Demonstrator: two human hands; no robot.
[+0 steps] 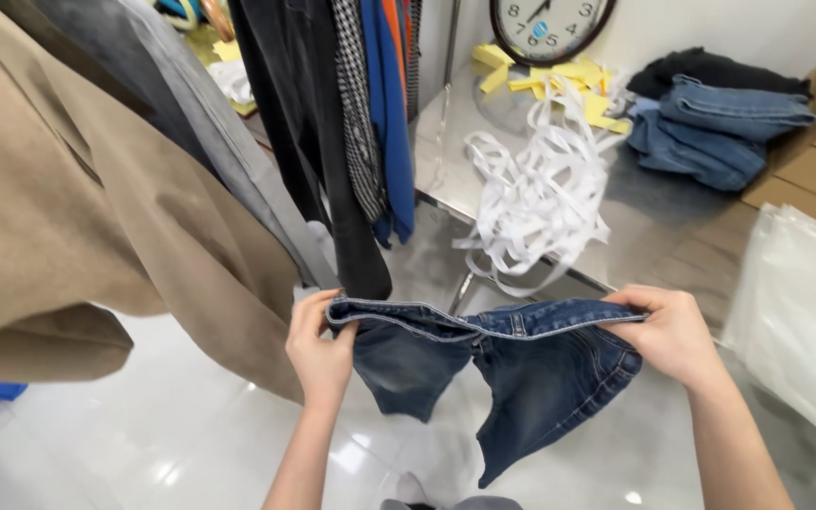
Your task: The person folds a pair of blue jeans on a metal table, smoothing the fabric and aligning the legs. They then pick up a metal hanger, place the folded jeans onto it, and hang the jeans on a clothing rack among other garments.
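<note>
**Jeans held taut over a glossy floor**

A glossy pale floor (144,416) lies below; far right, a steel table (654,236) carries white straps (540,189), folded denim (710,127), yellow notes (578,80) and a round clock (545,24); hanging garments (361,123) and a tan coat (68,189) crowd the left; the left hand (321,349) and right hand (672,335) each have their fingers closed on the waistband of dark blue jeans (512,368), stretched between them in mid-air, near; open floor lies beneath, a clear plastic bag (800,321) at the right edge.

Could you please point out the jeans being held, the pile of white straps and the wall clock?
jeans (521,364): head view, on the dark denim below the waistband.
white straps (545,194): head view, on the middle of the tangle.
wall clock (545,24): head view, on the dial.
</note>
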